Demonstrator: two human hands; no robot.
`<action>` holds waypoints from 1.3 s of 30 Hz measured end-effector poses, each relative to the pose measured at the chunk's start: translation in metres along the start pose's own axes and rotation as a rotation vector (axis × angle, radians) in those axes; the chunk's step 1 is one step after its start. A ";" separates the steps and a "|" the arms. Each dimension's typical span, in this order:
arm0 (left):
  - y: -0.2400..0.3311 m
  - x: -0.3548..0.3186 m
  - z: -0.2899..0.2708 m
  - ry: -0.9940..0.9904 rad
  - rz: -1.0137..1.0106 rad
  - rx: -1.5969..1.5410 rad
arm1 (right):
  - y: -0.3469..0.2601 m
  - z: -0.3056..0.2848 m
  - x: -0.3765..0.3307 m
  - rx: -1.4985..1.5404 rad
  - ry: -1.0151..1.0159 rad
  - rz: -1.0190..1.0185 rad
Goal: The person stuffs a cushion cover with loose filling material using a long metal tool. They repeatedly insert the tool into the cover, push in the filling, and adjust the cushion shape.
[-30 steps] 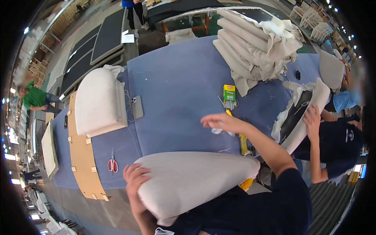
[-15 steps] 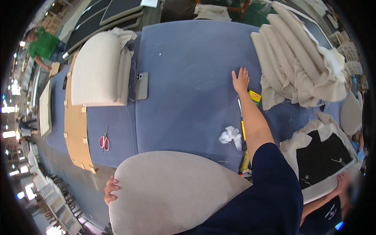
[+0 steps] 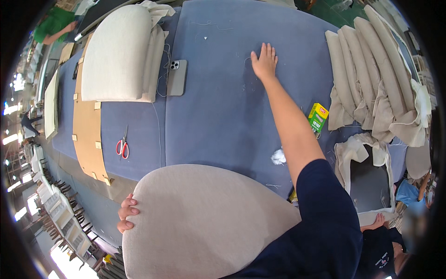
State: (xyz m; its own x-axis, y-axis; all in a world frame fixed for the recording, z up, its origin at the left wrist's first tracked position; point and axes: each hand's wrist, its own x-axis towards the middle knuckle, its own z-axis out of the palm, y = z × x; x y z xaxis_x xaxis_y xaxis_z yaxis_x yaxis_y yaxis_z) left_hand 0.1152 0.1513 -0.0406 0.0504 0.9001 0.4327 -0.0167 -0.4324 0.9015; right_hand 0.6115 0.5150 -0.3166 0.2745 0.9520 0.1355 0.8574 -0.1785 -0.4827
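Note:
At the lower edge, a beige fabric-covered cushion panel [image 3: 204, 218] with a rounded end stands in front of me. My left hand [image 3: 127, 215] grips its left edge, fingers curled over the fabric; the thumb is hidden. Far out over the blue padded tabletop [image 3: 213, 125], my right hand [image 3: 265, 63] lies palm down with its fingers stretched, holding nothing. Loose thread bits are near it. Beside my right forearm are a green and yellow box [image 3: 318, 117] and a tuft of white stuffing [image 3: 278, 157]. My right sleeve partly covers a yellow tool [image 3: 293, 195].
Left of centre lie a phone [image 3: 177, 79], red-handled scissors [image 3: 122, 148], stacked beige cushions [image 3: 118, 56] and a brown board [image 3: 87, 135]. More beige covered pieces [image 3: 371, 74] stand at right. Below them a co-worker's hand [image 3: 375, 222] touches a black-bottomed seat [image 3: 371, 186]. Another person in green [image 3: 53, 25] stands far left.
My right hand has swept left and farther across the tabletop, away from the box. The whole view has shifted a little. My left hand keeps its grip on the cushion panel.

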 end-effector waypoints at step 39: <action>0.129 -0.041 -0.057 -0.232 0.140 0.301 | -0.003 -0.024 -0.164 0.028 -0.360 -0.693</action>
State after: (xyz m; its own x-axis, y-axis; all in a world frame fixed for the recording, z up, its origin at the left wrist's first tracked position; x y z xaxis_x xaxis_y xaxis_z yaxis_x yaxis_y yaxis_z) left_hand 0.0540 0.0620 0.0583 0.2935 0.8103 0.5072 0.2517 -0.5774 0.7767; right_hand 0.5742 0.3532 -0.3167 -0.4820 0.8670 0.1269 0.7692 0.4880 -0.4126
